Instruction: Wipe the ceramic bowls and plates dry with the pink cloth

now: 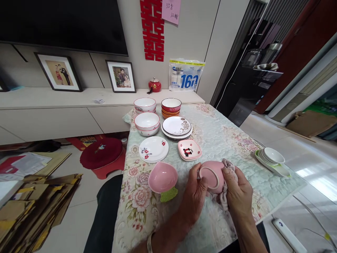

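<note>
A pink bowl (212,175) is tilted with its underside and foot ring facing the camera. My left hand (193,195) grips its left edge, thumb on the base. On the bowl's right side, my right hand (237,189) holds a crumpled greyish-pink cloth (224,200) against it. To the left lies another pink bowl (163,176) with a green leaf-shaped handle (169,194). Behind are square pink-rimmed dishes (189,149) and white flowered plates (154,148).
Farther back stand brown-patterned plates (177,125), red-rimmed white bowls (146,123) and a red and orange bowl stack (171,107). Small white bowls (273,155) sit on a green-edged dish at the right. The tablecloth (140,196) is floral; a red stool (101,153) stands left.
</note>
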`<act>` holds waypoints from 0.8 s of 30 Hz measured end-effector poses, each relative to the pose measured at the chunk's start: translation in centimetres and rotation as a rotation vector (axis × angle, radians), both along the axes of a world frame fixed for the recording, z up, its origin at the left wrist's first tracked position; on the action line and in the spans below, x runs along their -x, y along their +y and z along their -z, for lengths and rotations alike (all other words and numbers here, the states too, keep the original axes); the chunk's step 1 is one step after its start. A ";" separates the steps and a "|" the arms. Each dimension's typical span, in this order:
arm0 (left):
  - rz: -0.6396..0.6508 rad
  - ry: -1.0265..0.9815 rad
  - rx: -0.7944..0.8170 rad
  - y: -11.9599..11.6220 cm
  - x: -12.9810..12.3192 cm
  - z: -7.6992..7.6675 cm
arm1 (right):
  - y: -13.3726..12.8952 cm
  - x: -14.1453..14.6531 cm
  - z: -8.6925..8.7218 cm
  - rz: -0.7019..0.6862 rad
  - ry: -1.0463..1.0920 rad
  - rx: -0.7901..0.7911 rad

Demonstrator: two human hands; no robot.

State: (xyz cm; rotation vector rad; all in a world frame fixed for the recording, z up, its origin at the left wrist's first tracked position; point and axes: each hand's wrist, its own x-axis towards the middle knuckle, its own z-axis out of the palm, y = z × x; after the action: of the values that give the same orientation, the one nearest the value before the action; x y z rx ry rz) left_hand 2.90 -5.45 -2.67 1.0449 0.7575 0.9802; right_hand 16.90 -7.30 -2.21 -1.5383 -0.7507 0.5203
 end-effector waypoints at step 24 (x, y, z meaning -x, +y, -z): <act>0.258 -0.609 0.260 0.3 -0.2 -0.8 | 0.6 3.9 -0.4 -0.218 -0.776 -0.023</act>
State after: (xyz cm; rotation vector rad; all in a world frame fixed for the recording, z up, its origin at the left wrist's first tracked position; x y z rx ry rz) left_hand 3.08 -5.11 -1.85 0.5500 0.2282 0.8812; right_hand 13.03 -6.69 -1.86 -1.6445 -1.5203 0.0451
